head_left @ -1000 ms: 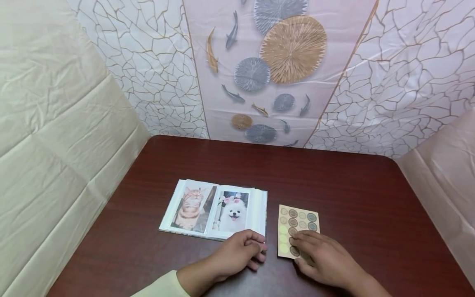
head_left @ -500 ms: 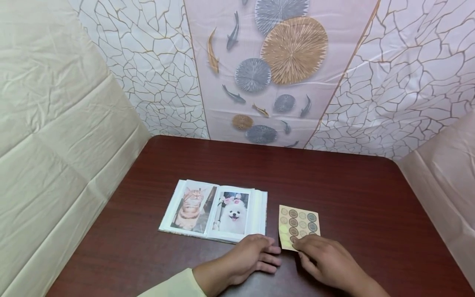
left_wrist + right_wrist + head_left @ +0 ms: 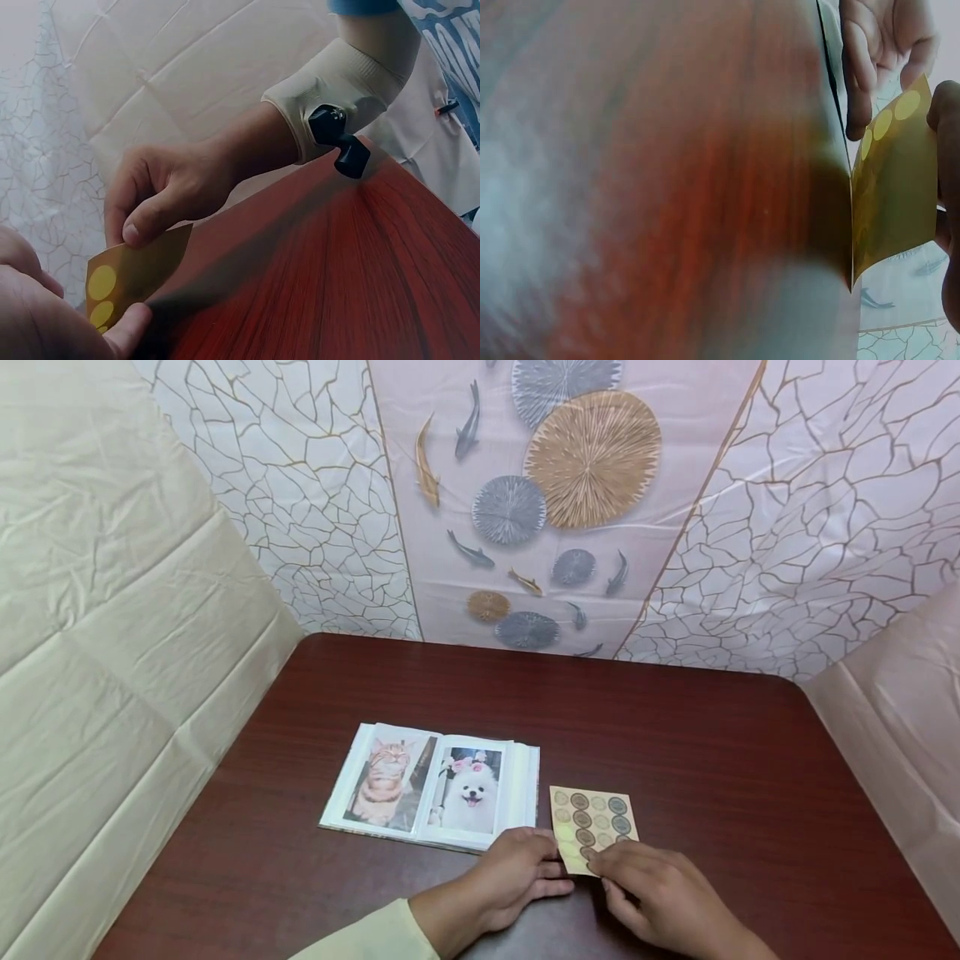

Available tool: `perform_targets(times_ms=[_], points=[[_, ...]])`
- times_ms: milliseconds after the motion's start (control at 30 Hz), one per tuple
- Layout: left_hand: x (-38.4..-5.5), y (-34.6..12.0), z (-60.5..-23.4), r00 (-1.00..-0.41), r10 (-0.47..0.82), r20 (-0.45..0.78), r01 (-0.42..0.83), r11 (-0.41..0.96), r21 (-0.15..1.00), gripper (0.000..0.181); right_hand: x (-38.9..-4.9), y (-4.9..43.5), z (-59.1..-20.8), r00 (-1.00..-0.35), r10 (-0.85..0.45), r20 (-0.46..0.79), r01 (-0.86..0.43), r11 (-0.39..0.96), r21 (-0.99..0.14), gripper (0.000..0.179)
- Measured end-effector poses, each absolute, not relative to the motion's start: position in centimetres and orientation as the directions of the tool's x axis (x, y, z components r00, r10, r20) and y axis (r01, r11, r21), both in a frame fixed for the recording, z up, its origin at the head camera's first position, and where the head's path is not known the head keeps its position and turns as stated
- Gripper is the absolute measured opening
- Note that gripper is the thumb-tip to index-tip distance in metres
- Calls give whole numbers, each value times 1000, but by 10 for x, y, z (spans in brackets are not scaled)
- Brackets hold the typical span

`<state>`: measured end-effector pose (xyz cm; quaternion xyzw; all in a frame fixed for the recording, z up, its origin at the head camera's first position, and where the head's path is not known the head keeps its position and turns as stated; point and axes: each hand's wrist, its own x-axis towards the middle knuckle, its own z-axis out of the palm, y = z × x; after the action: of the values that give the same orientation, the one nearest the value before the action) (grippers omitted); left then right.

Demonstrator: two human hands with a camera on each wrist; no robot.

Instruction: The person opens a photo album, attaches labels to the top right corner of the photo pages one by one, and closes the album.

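A tan sticker sheet with rows of round stickers is raised at its near edge above the table. My right hand pinches that near edge between thumb and fingers. Bright yellow circles show at the sheet's left side, also visible on the sheet in the right wrist view. My left hand lies at the sheet's lower left corner, its fingers spread and mostly straight. In the left wrist view, the right hand holds the sheet's top while a left fingertip overlaps its lower part.
An open photo album lies to the left of the sheet, with a cat photo on one page and a white dog photo on the other. The dark red table reaches back to a patterned cloth backdrop.
My right hand has closed on the sheet's near edge, lifted it and shifted it left. My left hand has opened its fingers and moved right to the sheet's corner. The album stays put.
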<state>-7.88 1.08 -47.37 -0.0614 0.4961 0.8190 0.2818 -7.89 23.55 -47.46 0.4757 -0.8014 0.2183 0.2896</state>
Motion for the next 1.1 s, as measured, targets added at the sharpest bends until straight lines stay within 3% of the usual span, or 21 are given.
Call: perform_targets(times_ms=[300,533,967,1100], points=[[-85,30,-475,-868,298,-398,-488,-360,795,32,-79,233,-477,-327,-643,693,-913,403,-56,29],[-88,37,-475,-881,201,-428,-470,-274,839,38,-76,233,-477,-325,-661,677,-915,400,-49,27],[-88,38,-475,-897,187,-402,-439,-247,864,50,-79,233,-473,-427,-655,623,-880,459,-121,26],[-87,37,-473,-899,196,-390,-430,-243,869,49,-82,235,-467,-487,-638,596,-847,512,-144,27]])
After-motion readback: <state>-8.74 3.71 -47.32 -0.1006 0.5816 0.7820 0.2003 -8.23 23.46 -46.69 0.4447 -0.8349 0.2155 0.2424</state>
